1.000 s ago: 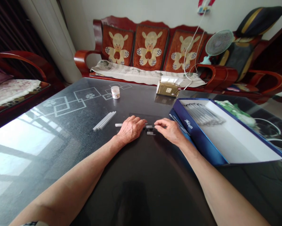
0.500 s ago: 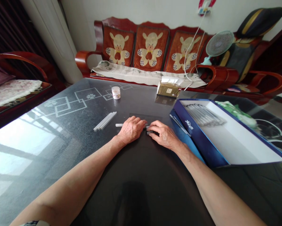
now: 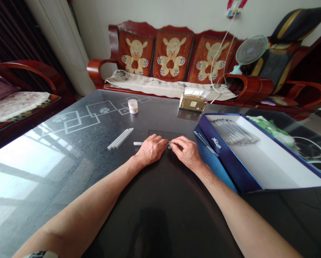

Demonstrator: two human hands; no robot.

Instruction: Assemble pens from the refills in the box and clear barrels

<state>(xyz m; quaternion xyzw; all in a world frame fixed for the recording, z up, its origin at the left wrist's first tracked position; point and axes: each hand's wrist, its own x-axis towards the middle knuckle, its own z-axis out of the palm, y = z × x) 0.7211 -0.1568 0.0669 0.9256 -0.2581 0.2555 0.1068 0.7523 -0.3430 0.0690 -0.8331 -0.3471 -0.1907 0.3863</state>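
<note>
The left hand (image 3: 151,148) curls low over the dark table (image 3: 160,190), fingers bent closed on a white tube (image 3: 137,143) whose end pokes out at its left. Close by, the right hand (image 3: 186,149) pinches a small piece (image 3: 169,147) (too tiny to make out) between thumb and forefinger. Loose tubes (image 3: 120,138) lie farther left.

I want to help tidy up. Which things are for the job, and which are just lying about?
Probably for the job:
white tube under the left hand
small piece at the right hand, too hidden to name
loose white tubes
thin rods
blue box and its sticks

Probably just lying about:
small jar
tissue pack
green-and-white bundle
</note>
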